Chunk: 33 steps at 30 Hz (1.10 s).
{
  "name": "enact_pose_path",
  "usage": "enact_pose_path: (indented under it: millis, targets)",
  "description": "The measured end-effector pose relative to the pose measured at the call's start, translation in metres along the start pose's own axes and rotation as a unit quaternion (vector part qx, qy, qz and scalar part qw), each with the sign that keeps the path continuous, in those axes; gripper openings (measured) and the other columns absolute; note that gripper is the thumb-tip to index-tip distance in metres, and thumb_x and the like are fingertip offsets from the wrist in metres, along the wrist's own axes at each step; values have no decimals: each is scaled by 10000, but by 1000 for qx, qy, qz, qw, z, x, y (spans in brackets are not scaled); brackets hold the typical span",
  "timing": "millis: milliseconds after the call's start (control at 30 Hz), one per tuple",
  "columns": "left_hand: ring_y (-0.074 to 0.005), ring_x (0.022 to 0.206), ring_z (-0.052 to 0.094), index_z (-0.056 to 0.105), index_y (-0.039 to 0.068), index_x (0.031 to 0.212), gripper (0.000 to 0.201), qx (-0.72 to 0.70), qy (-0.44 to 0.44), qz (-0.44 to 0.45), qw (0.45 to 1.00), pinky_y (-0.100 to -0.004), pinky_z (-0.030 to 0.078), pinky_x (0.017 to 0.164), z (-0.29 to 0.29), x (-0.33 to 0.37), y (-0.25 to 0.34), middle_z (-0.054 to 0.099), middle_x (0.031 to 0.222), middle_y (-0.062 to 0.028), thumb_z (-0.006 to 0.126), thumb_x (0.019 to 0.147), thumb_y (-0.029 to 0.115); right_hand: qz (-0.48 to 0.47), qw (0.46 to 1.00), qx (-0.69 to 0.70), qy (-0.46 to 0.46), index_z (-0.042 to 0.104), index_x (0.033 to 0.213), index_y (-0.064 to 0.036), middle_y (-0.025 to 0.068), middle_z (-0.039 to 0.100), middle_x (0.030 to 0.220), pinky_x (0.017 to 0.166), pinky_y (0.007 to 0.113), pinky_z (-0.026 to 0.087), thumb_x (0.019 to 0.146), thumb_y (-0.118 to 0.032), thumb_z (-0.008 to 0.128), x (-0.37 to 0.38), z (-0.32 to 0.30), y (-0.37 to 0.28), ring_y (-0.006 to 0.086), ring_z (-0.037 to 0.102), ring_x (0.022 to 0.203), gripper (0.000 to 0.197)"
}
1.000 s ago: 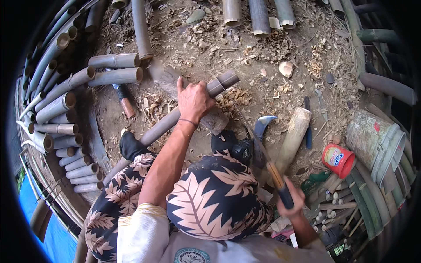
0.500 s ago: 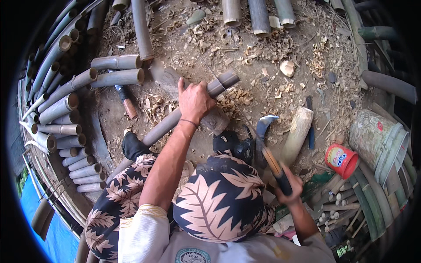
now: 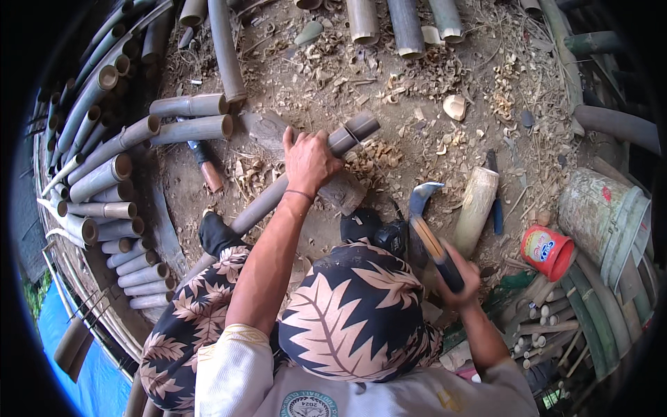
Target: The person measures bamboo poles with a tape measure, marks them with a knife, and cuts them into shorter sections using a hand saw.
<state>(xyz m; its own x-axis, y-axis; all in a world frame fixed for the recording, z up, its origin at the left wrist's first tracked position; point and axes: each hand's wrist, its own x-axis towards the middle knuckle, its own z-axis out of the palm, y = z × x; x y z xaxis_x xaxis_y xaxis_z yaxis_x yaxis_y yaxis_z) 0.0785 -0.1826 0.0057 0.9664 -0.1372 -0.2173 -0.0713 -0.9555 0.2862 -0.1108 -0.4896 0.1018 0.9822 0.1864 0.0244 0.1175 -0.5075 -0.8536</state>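
My left hand (image 3: 310, 161) is wrapped over a grey-brown bamboo pole (image 3: 262, 207) and presses it on a short log (image 3: 342, 193). Running up from the lower left, the pole ends just past the log. Near that end a dark cut line (image 3: 351, 133) crosses it. My right hand (image 3: 464, 279) grips the black and wood-coloured handle (image 3: 436, 251) of a saw, to the right of my patterned knee. The saw's blade cannot be made out now. Next to the handle's far end shows a curved metal blade (image 3: 419, 197), partly covered.
Stacked bamboo pieces (image 3: 111, 177) line the left side. A peeled bamboo piece (image 3: 476, 205), a red container (image 3: 545, 251) and a dirty pale bucket (image 3: 597, 208) stand at the right. A wooden-handled tool (image 3: 210, 175) lies at the left among shavings.
My right hand has moved slightly up with the saw handle. The thin blade seen across the pole earlier no longer shows there. My left hand stays on the pole.
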Motion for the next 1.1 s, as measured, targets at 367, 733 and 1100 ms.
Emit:
enact_pose_path:
  millis: [367, 733, 1100]
  targets:
    - [-304, 918, 609, 711, 61, 1009, 539, -113, 98, 87, 985, -441, 424, 935, -17, -5, -16, 626, 906, -101, 866, 646, 428, 32, 999, -34, 12, 602, 1216, 145, 225, 709, 898, 681, 326, 564, 639, -6, 592, -53, -20, -37, 279, 737, 704, 596]
    - [-352, 862, 675, 750, 40, 1031, 556, -231, -10, 53, 971, -417, 538, 785, -28, 6, -18, 672, 898, -160, 846, 675, 456, 21, 990, 97, 97, 588, 1283, 85, 171, 715, 931, 663, 293, 545, 776, -55, 696, 72, 81, 23, 198, 689, 691, 537]
    - [-370, 1218, 458, 443, 37, 1343, 870, 12, 94, -125, 988, -451, 417, 1022, -23, -82, -16, 454, 1331, -171, 877, 644, 320, -173, 884, -345, 264, 506, 1436, -75, 188, 707, 1064, 704, 432, 571, 880, -114, 697, 164, -79, 121, 357, 707, 795, 589]
